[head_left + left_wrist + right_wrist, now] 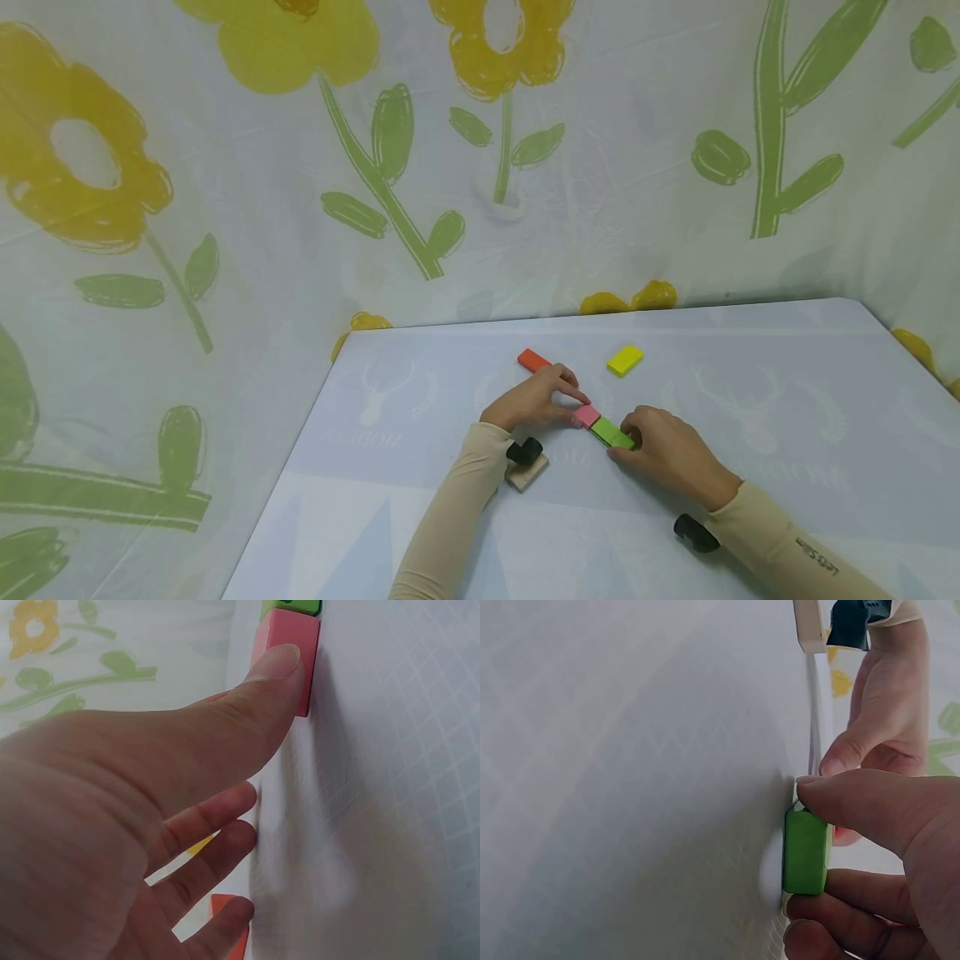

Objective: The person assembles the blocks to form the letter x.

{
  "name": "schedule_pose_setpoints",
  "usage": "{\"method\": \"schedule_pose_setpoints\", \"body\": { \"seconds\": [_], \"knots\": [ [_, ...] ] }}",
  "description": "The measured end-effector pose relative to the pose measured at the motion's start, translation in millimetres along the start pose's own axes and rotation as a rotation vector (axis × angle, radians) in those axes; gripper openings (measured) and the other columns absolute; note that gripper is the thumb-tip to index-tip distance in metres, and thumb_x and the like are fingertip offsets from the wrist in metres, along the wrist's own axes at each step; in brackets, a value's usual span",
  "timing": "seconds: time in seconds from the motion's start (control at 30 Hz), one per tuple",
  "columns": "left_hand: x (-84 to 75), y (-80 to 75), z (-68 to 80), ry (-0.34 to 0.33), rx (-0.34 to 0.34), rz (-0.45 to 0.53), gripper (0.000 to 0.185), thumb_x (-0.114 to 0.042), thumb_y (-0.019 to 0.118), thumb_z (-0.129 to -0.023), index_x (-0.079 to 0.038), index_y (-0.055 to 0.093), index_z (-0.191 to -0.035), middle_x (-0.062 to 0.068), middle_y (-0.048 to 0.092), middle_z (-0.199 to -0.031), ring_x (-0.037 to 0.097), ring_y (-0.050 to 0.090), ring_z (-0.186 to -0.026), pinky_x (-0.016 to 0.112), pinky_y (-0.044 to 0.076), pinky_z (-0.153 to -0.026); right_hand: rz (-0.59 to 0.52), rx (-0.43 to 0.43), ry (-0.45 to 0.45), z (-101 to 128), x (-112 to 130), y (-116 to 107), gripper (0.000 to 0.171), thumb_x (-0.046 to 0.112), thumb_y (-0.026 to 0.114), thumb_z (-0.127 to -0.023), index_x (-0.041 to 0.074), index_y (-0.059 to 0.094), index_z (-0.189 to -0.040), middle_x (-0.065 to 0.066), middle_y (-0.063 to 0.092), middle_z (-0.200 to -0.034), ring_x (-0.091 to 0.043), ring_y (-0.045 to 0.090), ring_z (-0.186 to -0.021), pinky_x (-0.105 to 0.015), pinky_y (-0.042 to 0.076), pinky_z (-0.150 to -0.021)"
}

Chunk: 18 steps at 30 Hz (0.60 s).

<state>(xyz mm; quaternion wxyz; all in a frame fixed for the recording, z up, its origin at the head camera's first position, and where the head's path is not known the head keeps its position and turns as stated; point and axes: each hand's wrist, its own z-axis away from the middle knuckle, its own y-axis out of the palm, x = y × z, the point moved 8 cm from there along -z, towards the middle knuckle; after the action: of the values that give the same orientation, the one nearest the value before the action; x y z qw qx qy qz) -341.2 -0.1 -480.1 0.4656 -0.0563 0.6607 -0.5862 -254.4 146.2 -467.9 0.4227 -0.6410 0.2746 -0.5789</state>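
Note:
A pink block and a green block lie end to end on the table, touching or nearly so. My left hand pinches the pink block, its thumb against the near side; the other fingers are spread above the table. My right hand holds the green block by its far end between thumb and fingers. Part of the pink block is hidden behind the left fingers.
Beyond the left hand lies an orange-red block, partly covered by it. A yellow block sits farther back to the right. Beside the left wrist is a plain wooden block. A flowered curtain hangs behind the white table.

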Motion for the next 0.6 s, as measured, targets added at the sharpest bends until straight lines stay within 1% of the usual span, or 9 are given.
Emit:
{"method": "schedule_pose_setpoints", "body": {
  "seconds": [0.2, 0.6],
  "knots": [
    [0.3, 0.1, 0.9, -0.008, 0.003, 0.013, 0.034, -0.028, 0.079, -0.092, -0.023, 0.076, -0.126, 0.0, 0.059, -0.132, 0.012, 0.05, -0.123, 0.024, 0.047, -0.104, 0.002, 0.0, 0.001, -0.5, 1.1, -0.6, 0.031, 0.029, 0.088, -0.08, 0.004, 0.076, -0.094, 0.002, 0.064, -0.079, -0.012, 0.053, -0.073, -0.031, 0.046, -0.065],
    [0.4, 0.5, -0.8, 0.011, 0.0, -0.005, 0.034, -0.029, 0.079, -0.092, -0.023, 0.076, -0.126, 0.0, 0.059, -0.133, 0.012, 0.051, -0.123, 0.025, 0.047, -0.105, 0.0, -0.001, -0.005, -1.7, 1.6, -0.2, 0.031, 0.029, 0.088, -0.08, 0.004, 0.075, -0.094, 0.002, 0.065, -0.08, -0.012, 0.053, -0.073, -0.031, 0.048, -0.066]
  ]
}}
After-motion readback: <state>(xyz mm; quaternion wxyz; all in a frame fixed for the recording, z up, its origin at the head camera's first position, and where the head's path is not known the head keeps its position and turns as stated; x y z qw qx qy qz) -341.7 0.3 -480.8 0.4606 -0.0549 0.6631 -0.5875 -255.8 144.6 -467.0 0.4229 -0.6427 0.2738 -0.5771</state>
